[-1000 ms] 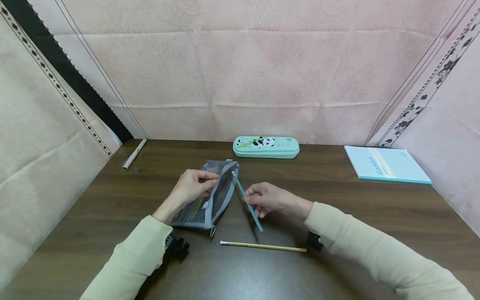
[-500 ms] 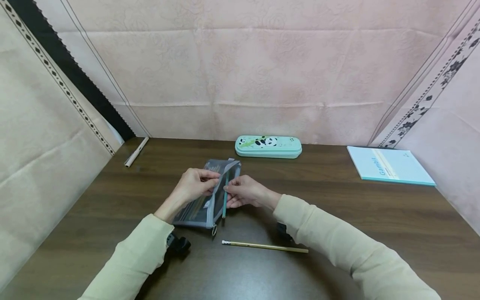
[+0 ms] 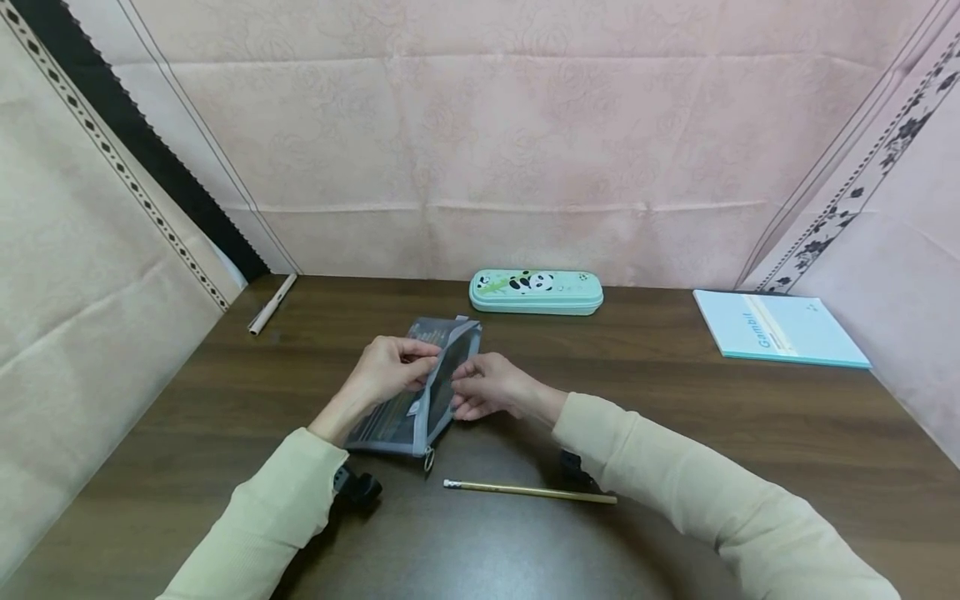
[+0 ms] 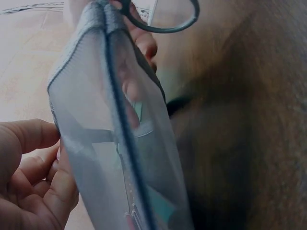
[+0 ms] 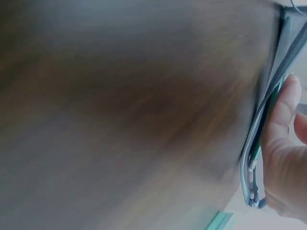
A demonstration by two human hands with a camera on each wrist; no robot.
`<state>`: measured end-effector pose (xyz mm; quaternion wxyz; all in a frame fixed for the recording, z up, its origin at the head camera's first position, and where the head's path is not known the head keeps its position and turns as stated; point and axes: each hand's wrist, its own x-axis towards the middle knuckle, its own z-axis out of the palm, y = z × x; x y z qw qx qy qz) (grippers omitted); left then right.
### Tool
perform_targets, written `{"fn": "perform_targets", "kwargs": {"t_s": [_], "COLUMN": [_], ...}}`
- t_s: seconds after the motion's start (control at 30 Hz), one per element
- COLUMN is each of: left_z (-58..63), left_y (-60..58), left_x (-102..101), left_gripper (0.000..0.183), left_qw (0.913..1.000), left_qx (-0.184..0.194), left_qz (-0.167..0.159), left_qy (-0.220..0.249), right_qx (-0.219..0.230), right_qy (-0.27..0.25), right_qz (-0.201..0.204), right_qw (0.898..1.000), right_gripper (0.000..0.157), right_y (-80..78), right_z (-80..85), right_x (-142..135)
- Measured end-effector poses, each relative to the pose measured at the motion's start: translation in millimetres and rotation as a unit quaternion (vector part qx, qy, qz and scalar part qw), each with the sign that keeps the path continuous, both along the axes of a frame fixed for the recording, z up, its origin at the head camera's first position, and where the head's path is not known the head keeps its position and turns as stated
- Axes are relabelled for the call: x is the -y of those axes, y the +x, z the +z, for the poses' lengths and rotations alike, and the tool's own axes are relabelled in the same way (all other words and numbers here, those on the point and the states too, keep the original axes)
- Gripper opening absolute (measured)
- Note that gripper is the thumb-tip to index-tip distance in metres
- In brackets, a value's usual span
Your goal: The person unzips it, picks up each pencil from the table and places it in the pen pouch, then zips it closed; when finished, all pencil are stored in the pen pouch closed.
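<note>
My left hand (image 3: 393,364) pinches the upper edge of a grey mesh pencil pouch (image 3: 390,417), spreading its zipped mouth. Through the sheer mesh in the left wrist view, pencils and teal shapes show inside the pouch (image 4: 86,110). At the mouth's right side is my right hand (image 3: 491,386), its fingers loosely bent and thumb apart from the index finger. Beside that hand's finger in the right wrist view, a teal pencil (image 5: 258,152) lies along the inside of the pouch. A gold pencil (image 3: 528,492) with a white eraser end lies in front on the table.
A mint pencil case (image 3: 536,293) with a panda design stands at the back of the brown table (image 3: 637,350). A light blue notebook (image 3: 780,328) lies at the back right. At the far left is a white pen (image 3: 272,305). Cloth hangs behind and at both sides.
My right hand has moved left to the pouch, and the teal pencil it pinched has gone inside and out of its fingers. The left hand keeps its hold on the pouch.
</note>
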<state>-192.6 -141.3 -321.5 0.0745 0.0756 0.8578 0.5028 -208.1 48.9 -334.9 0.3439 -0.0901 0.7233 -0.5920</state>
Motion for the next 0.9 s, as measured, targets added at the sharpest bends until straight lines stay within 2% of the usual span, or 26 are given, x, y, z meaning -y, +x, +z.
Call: {"fn": "perform_targets", "kwargs": {"t_s": [0.1, 0.23, 0.47, 0.67, 0.9], "left_z": [-0.9, -1.7, -2.2, -1.2, -1.2], "left_y": [-0.2, -1.5, -1.3, -0.8, -0.7], "left_x": [-0.9, -1.8, -0.3, -0.1, -1.8], "left_gripper": [0.025, 0.025, 0.026, 0.026, 0.026], "left_qw": [1.0000, 1.0000, 1.0000, 1.0000, 0.9999], "left_qx": [0.002, -0.001, 0.004, 0.001, 0.005], "left_qz": [0.002, 0.001, -0.002, 0.000, 0.001], "left_qy": [0.000, -0.001, -0.008, -0.009, -0.009], "right_qx": [-0.048, -0.104, -0.123, -0.165, -0.229], "right_qy": [0.019, 0.032, 0.032, 0.028, 0.053], "right_qz": [0.035, 0.093, 0.165, 0.217, 0.244], "right_qw": [0.998, 0.990, 0.978, 0.962, 0.941], "right_gripper": [0.023, 0.019, 0.021, 0.020, 0.012], "right_y": [8.9, 21.8, 39.5, 48.1, 55.4], "right_z": [-0.9, -6.8, -16.2, -17.6, -19.7], "right_x": [-15.9, -45.3, -82.8, -89.4, -84.1]}}
